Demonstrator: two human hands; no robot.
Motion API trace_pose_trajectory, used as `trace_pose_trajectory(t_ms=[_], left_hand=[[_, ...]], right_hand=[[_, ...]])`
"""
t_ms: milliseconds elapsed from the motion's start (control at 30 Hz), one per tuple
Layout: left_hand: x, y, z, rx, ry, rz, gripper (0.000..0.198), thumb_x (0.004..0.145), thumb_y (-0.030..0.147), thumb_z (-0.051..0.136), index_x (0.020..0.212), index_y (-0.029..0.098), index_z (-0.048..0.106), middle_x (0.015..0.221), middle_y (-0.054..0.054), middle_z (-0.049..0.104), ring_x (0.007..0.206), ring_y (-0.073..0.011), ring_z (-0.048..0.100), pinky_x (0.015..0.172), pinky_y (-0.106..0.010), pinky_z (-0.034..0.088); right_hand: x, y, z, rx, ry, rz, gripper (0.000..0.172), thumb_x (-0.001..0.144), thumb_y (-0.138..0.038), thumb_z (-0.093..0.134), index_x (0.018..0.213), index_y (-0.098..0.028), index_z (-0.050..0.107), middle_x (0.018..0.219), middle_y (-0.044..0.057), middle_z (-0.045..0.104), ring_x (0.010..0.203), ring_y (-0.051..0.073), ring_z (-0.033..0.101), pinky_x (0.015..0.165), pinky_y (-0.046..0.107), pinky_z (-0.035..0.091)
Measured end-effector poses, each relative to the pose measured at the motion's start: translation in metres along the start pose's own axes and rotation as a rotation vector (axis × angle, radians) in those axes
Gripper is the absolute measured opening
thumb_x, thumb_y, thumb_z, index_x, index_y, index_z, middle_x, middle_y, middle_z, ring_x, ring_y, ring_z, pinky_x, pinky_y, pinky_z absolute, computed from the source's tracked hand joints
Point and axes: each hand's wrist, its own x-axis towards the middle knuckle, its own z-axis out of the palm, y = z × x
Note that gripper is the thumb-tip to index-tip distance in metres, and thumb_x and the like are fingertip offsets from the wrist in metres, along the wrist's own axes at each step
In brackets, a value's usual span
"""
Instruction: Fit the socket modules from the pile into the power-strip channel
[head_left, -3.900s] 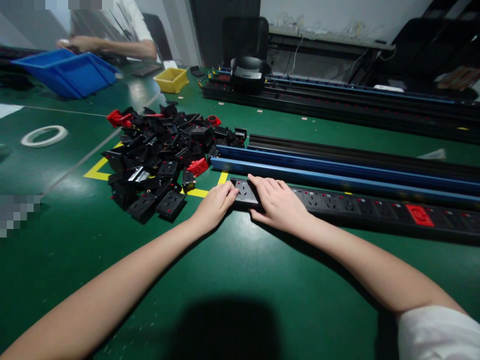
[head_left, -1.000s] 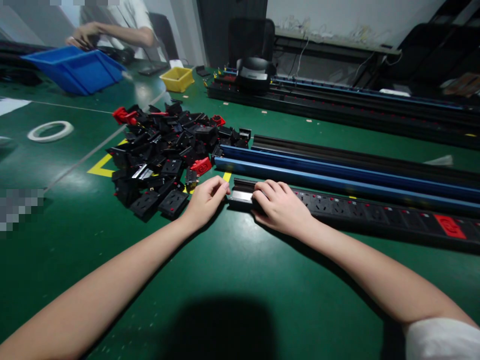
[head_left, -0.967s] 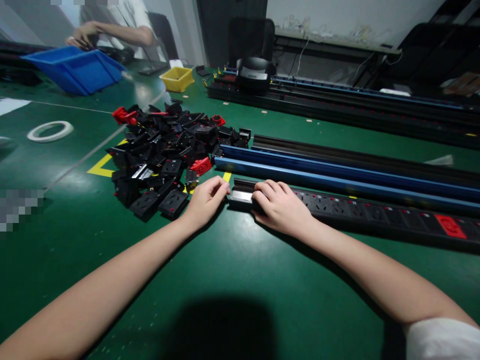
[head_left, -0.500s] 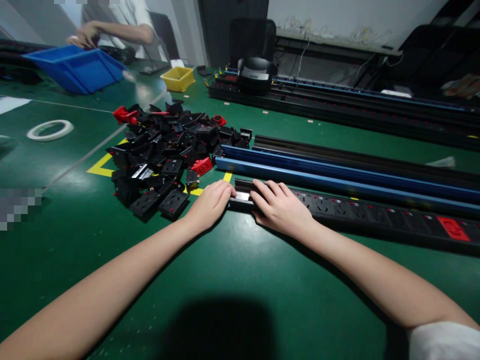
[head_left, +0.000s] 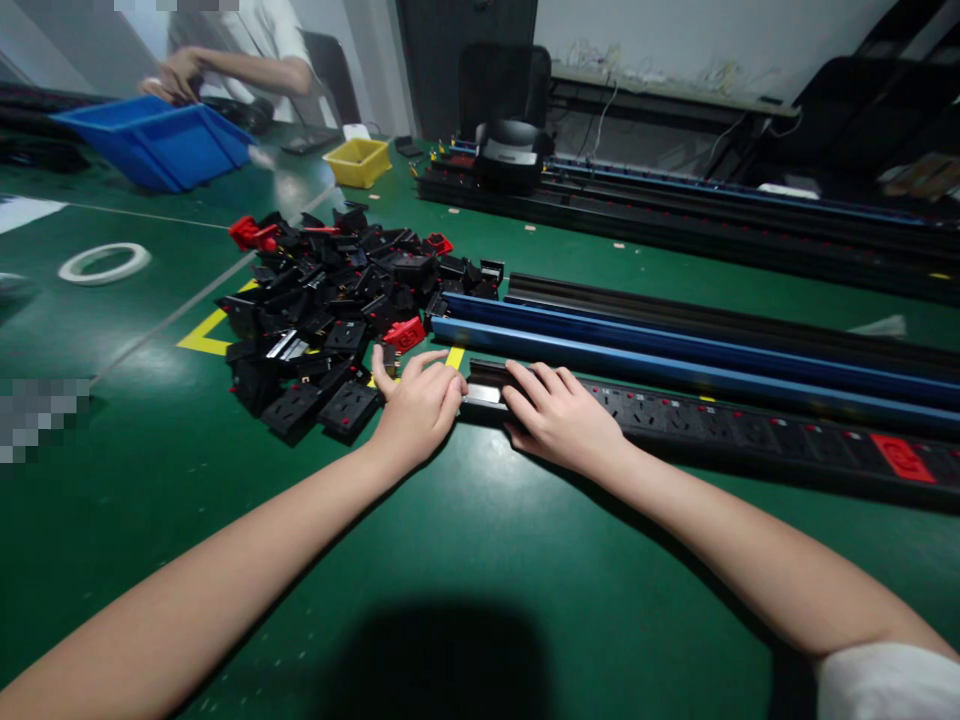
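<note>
A long black power strip point(head_left: 720, 425) lies on the green table, with a row of sockets and one red module along it. At its left end, a length of the channel point(head_left: 484, 394) has no sockets and shows a shiny metal inside. My right hand point(head_left: 562, 415) is closed over the strip just right of that stretch, fingers on the far side and thumb on the near side. My left hand point(head_left: 416, 405) is at the strip's left tip, its thumb by the end and its other fingers spreading toward a pile of black socket modules point(head_left: 345, 290).
Blue channel rails point(head_left: 600, 357) lie behind the strip. A red module point(head_left: 405, 333) sits at the pile's edge. A tape roll point(head_left: 105, 263), a yellow bin point(head_left: 358, 165) and a blue bin point(head_left: 161, 150) are farther back. A co-worker's hands point(head_left: 180, 75) are above the blue bin.
My left hand's fingers have lifted and spread toward the pile, while its thumb stays near the strip's end. My right hand keeps its place on the strip.
</note>
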Motion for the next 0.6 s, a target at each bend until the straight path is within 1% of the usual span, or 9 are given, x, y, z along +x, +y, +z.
trace_pose_trajectory(t_ms=[33,100,333,433,533,600], left_hand=[[-0.0001,0.0006,-0.0001,0.002,0.004,-0.011,0.037,0.105,0.029,0.031,0.087,0.024,0.064,0.097,-0.003,0.078,0.134,-0.0295,0.056,0.120,-0.072,-0.011],[-0.0001,0.0012,-0.0003,0.005,0.008,-0.031,0.037,0.105,0.029,0.032,0.086,0.024,0.064,0.097,-0.003,0.078,0.136,-0.0301,0.054,0.120,-0.073,-0.010],[0.0006,0.0001,-0.0002,-0.008,0.012,-0.023,0.034,0.103,0.028,0.036,0.085,0.024,0.064,0.096,-0.003,0.077,0.131,-0.0310,0.057,0.119,-0.071,0.003],[0.0012,0.0000,-0.0006,-0.007,0.000,-0.019,0.034,0.103,0.029,0.034,0.086,0.025,0.063,0.095,-0.003,0.077,0.121,-0.0291,0.061,0.117,-0.067,0.010],[0.0021,-0.0009,-0.0010,-0.003,-0.042,-0.005,0.036,0.103,0.029,0.031,0.088,0.024,0.063,0.093,-0.004,0.075,0.106,-0.0257,0.065,0.114,-0.062,0.017],[0.0026,-0.0022,-0.0008,-0.015,-0.077,0.012,0.037,0.104,0.029,0.030,0.089,0.023,0.063,0.091,-0.004,0.074,0.100,-0.0243,0.067,0.112,-0.059,0.022]], right_hand=[[0.0000,0.0000,0.0001,-0.004,0.001,-0.001,0.033,0.101,-0.031,0.050,0.123,-0.012,0.066,0.149,0.020,0.057,0.119,0.037,0.060,0.096,0.050,0.050],[-0.0001,0.0000,0.0002,-0.008,0.004,-0.001,0.032,0.101,-0.030,0.050,0.122,-0.012,0.066,0.149,0.020,0.057,0.119,0.037,0.060,0.095,0.050,0.051],[-0.0002,0.0000,-0.0001,0.011,0.009,0.001,0.032,0.101,-0.029,0.050,0.123,-0.012,0.066,0.149,0.021,0.057,0.119,0.037,0.060,0.095,0.051,0.050],[-0.0004,-0.0002,-0.0004,0.023,0.009,0.005,0.032,0.100,-0.029,0.052,0.124,-0.012,0.066,0.149,0.021,0.057,0.120,0.037,0.059,0.095,0.051,0.050],[-0.0007,-0.0005,-0.0007,0.016,0.009,0.006,0.032,0.099,-0.029,0.053,0.123,-0.012,0.066,0.150,0.021,0.057,0.121,0.037,0.059,0.096,0.051,0.049],[-0.0007,-0.0006,-0.0009,0.013,0.009,0.006,0.032,0.100,-0.029,0.052,0.123,-0.012,0.066,0.149,0.021,0.057,0.121,0.037,0.059,0.096,0.050,0.049]])
